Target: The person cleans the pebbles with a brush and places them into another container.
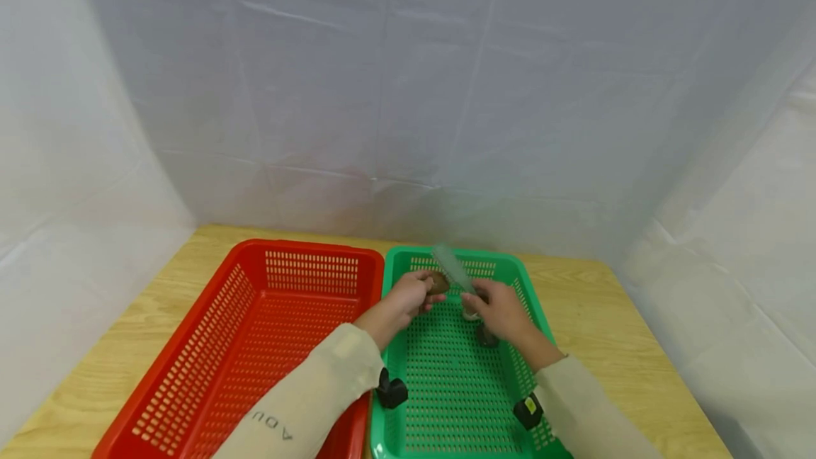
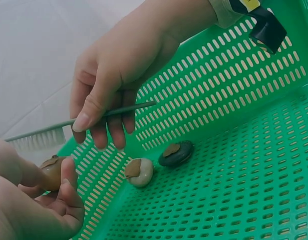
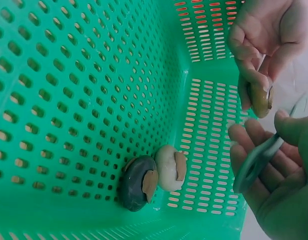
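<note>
My left hand [image 1: 410, 297] pinches a smooth brown stone [image 2: 52, 175] bearing a brown patch, over the far part of the green basket [image 1: 535, 296]. To its right, my right hand [image 1: 502, 309] holds a green long-handled brush [image 2: 126, 109] with pale bristles, thumb on top and fingers beneath. The bristle end points toward the left hand and blurs in the head view. Below the right hand, in the basket's far right corner, a white stone [image 3: 166, 167] and a dark stone [image 3: 136, 185] lie side by side, each with a brown patch.
A red basket [image 1: 319, 248] of the same slotted kind stands against the green one's left side. Both rest on a light wooden table [image 1: 580, 303]. White sheeting [image 1: 408, 91] hangs behind and on both sides.
</note>
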`<state>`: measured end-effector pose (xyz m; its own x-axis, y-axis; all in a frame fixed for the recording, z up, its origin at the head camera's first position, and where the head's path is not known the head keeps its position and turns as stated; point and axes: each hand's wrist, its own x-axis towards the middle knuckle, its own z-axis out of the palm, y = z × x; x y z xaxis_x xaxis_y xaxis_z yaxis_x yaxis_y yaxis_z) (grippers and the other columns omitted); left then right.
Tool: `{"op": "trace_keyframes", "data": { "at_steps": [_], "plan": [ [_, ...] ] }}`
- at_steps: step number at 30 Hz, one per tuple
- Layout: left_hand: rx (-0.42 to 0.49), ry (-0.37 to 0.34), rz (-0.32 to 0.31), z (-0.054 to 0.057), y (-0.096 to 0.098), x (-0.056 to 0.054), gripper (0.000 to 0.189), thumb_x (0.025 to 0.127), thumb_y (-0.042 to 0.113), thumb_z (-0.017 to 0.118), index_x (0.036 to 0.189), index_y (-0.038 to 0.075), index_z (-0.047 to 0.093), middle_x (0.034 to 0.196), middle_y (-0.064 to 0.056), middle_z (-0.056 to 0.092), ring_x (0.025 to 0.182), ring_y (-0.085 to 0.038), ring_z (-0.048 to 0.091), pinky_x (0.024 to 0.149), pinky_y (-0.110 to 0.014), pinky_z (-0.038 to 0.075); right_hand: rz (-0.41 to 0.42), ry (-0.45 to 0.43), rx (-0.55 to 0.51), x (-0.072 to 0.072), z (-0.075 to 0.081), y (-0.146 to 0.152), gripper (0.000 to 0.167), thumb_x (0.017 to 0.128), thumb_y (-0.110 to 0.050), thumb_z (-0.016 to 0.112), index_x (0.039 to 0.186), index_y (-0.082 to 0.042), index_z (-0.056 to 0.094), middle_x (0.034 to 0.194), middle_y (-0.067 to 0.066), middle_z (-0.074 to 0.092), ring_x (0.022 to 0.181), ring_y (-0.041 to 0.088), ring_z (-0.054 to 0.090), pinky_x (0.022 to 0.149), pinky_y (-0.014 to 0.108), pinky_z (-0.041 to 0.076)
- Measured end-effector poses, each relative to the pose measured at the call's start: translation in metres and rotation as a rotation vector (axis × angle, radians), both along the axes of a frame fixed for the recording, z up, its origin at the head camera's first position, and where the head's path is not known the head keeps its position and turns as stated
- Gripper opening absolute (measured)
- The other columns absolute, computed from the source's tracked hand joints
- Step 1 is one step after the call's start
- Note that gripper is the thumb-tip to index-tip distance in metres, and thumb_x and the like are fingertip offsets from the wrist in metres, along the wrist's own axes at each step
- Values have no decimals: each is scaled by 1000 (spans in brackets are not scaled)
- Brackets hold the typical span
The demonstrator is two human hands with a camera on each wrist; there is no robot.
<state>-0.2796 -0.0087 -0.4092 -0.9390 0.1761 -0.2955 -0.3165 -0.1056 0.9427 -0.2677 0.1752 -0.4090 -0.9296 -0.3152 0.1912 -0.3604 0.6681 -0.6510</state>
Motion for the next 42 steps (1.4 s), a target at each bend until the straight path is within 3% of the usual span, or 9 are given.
{"op": "trace_keyframes", "data": {
  "at_steps": [7, 14, 19, 35, 42],
  "plan": [
    [-6, 20, -36, 0, -2, 1, 43, 106, 10, 37, 147, 1, 38, 128, -20, 59, 71, -7, 59, 59, -19, 42, 44, -71, -29, 1, -2, -1, 29, 96, -14, 62, 121, 1, 62, 96, 10, 72, 77, 18, 69, 69, 34, 56],
    [3, 15, -29, -1, -1, 1, 39, 104, 6, 41, 141, -2, 46, 117, -17, 63, 71, -7, 59, 61, -19, 42, 105, -66, -14, 1, -5, 0, 29, 96, -16, 61, 119, 2, 63, 92, 7, 71, 77, 17, 68, 68, 31, 55],
    [-3, 21, -31, -2, -1, 2, 39, 104, 7, 40, 142, -2, 44, 117, -17, 63, 70, -6, 58, 61, -19, 42, 123, -71, -16, 0, -7, 1, 25, 97, -15, 61, 115, 0, 65, 88, 6, 70, 76, 13, 66, 67, 30, 54],
    [-3, 18, -32, -2, 0, -1, 42, 106, 9, 36, 146, -2, 38, 129, -23, 55, 65, -5, 56, 58, -18, 41, 11, -109, -27, -1, -3, 0, 27, 95, -12, 63, 116, 6, 65, 90, 11, 72, 81, 24, 71, 69, 34, 56],
    [11, -4, -9, -1, 0, -1, 42, 105, 8, 36, 147, -1, 37, 132, -25, 53, 62, -4, 56, 55, -17, 40, -80, -34, -16, 0, -1, 1, 17, 97, -12, 60, 102, 1, 68, 86, 10, 71, 72, 19, 65, 61, 32, 50]
  ]
}}
